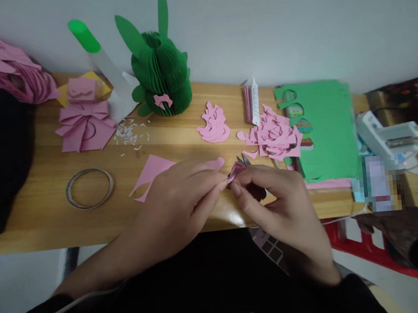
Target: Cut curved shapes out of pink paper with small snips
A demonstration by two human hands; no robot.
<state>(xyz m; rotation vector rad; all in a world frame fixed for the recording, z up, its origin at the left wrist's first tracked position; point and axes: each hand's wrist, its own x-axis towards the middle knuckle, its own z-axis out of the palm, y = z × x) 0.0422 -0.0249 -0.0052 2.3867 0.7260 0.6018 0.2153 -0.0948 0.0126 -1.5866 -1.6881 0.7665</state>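
Note:
My left hand [183,202] and my right hand [280,194] meet over the table, fingertips closed. Between them they pinch a small folded pink paper piece [237,169]. Scissor blades [243,160] poke out just beyond my right fingers; whether that hand also grips the scissors is hidden. Under and beside my left hand lies a pink paper sheet [154,169] with a curved cut-out. Ahead of my hands sit a small pile of pink paper cut-outs [213,124] and a larger heap of pink scraps [276,134].
A green honeycomb-paper figure [160,68] with ears stands at the back, near a green-capped bottle [85,37]. A tape ring [90,188] and folded pink paper bow pieces [85,125] are left. Green sheets [326,128], a glue tube [255,102] and a white power strip [381,135] are right.

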